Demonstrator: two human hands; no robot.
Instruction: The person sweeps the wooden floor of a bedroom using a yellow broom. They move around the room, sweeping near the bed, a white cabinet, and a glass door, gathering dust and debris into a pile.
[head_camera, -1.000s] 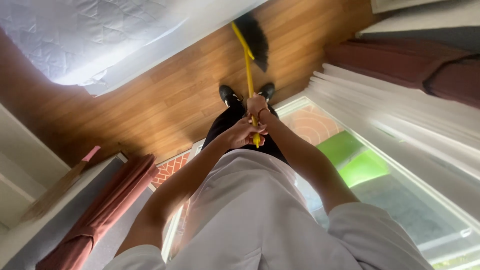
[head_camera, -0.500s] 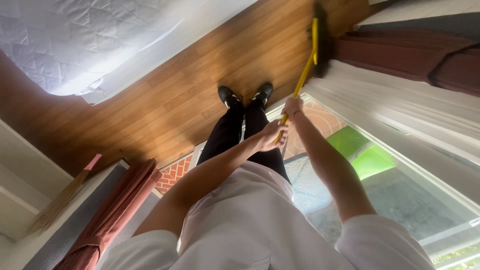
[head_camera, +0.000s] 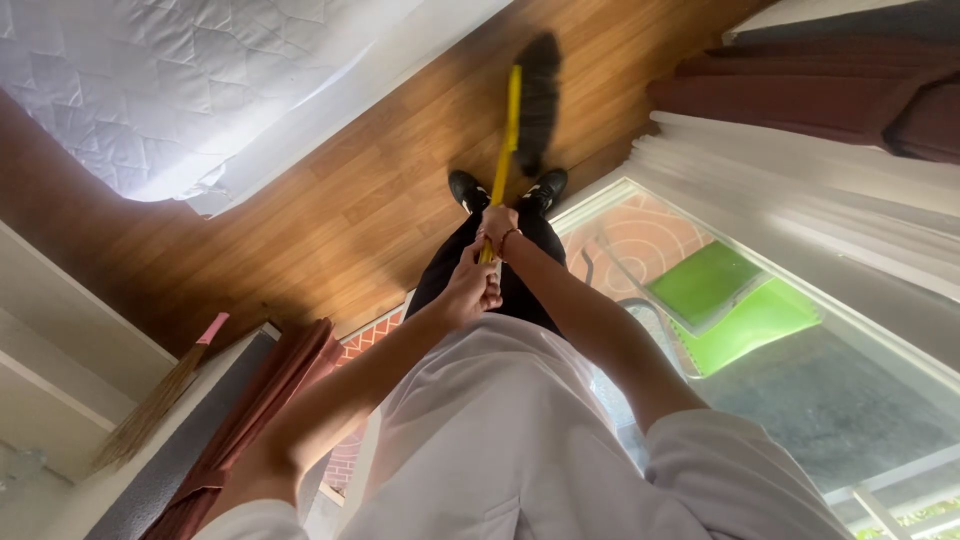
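Gripping the yellow broom handle (head_camera: 507, 120) with left hand (head_camera: 470, 290) and right hand (head_camera: 497, 222) closed, we sweep low (bristles (head_camera: 537, 100) flat on the wooden floor (head_camera: 330, 200)).

Wood plank floor (head_camera: 330, 200), warm brown, runs across frame centre. White quilted mattress (head_camera: 170, 80) at 10 o'clock, brightly lit. Glass door or window (head_camera: 800, 400) at 4 o'clock, daylight through it; green panels (head_camera: 735, 300) and brick paving outside. Dark red curtain (head_camera: 830, 95) at 2 o'clock, another (head_camera: 260, 400) at 8 o'clock. Straw broom (head_camera: 160, 400) leaning at 8 o'clock.
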